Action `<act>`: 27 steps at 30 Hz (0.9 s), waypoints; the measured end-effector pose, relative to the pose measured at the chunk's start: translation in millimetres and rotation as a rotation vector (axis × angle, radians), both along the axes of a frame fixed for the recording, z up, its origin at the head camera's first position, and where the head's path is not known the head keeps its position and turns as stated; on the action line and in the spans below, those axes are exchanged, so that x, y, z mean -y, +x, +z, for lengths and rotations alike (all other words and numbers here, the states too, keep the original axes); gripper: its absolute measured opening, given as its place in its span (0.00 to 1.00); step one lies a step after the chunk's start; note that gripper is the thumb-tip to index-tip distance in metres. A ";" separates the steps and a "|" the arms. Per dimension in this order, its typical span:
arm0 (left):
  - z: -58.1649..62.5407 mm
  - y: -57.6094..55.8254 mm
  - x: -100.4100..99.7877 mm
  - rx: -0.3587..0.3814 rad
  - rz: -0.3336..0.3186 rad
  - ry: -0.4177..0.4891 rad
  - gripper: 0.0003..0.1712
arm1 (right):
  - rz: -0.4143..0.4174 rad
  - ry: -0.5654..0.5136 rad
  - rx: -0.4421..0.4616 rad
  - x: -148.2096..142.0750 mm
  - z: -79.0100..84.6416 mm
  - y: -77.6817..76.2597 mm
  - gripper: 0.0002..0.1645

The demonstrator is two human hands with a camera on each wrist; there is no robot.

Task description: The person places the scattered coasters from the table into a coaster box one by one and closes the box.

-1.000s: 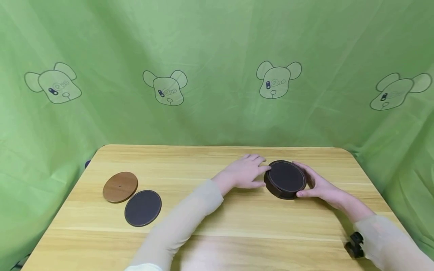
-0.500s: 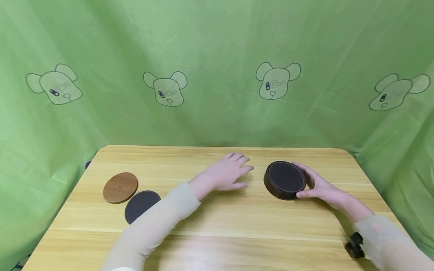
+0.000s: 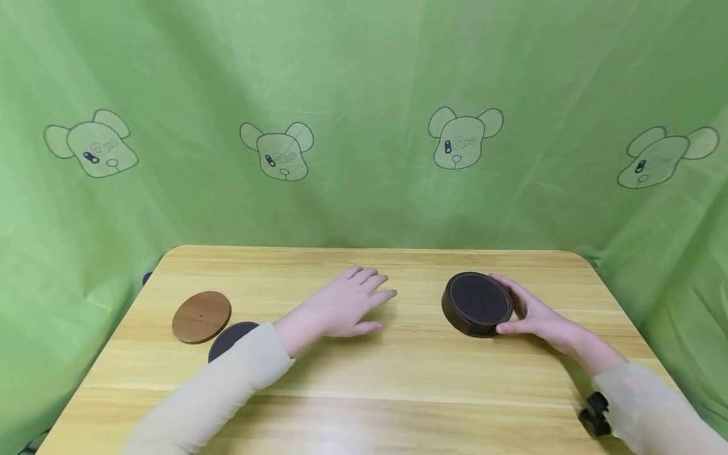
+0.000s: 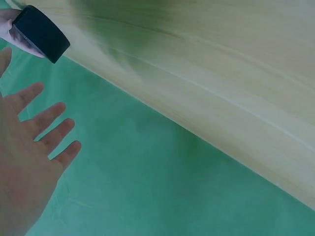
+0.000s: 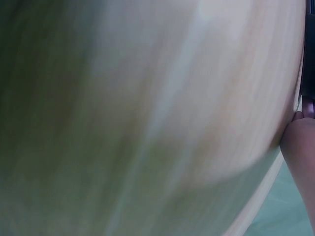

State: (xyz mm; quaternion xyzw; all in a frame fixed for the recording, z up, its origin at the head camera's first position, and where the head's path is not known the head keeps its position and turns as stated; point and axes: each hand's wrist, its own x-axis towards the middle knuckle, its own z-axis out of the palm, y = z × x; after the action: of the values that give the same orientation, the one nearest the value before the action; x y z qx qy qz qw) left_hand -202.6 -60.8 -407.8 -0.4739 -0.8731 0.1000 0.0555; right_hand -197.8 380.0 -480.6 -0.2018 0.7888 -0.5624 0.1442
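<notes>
A round dark coaster holder stands on the right half of the table, with a dark stitched coaster lying flat in its top. My right hand grips the holder's right side, thumb at the front and fingers behind. Over the middle of the table is my left hand, fingers spread and nothing in it. The left wrist view shows the same hand with its palm bare, and the holder beyond. In the right wrist view only a sliver of the holder appears at the edge.
At the left, a round wooden disc with a small centre hole lies on the table. Beside it a second dark coaster is partly hidden by my left sleeve. A green curtain hangs behind the table.
My left hand has drawn away from the holder toward the left, its sleeve now covering part of the loose dark coaster. The right hand and the holder have stayed in place.
</notes>
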 end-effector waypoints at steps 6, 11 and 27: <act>-1.3 12.3 22.7 0.004 0.008 0.035 0.40 | 0.003 0.002 0.000 0.8 1.7 0.7 0.62; -3.2 20.7 41.2 0.003 0.028 0.074 0.39 | 0.005 0.001 -0.002 0.7 1.8 0.7 0.62; -13.0 50.2 106.6 0.043 0.154 0.215 0.39 | 0.001 0.001 0.011 0.6 1.3 0.6 0.63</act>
State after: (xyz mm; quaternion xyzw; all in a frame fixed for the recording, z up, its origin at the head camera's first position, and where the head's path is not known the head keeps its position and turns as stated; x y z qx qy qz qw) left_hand -152.4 -167.4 -420.8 -0.3988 -0.9136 -0.0002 0.0792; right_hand -197.2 379.3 -479.3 -0.1992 0.7882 -0.5629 0.1487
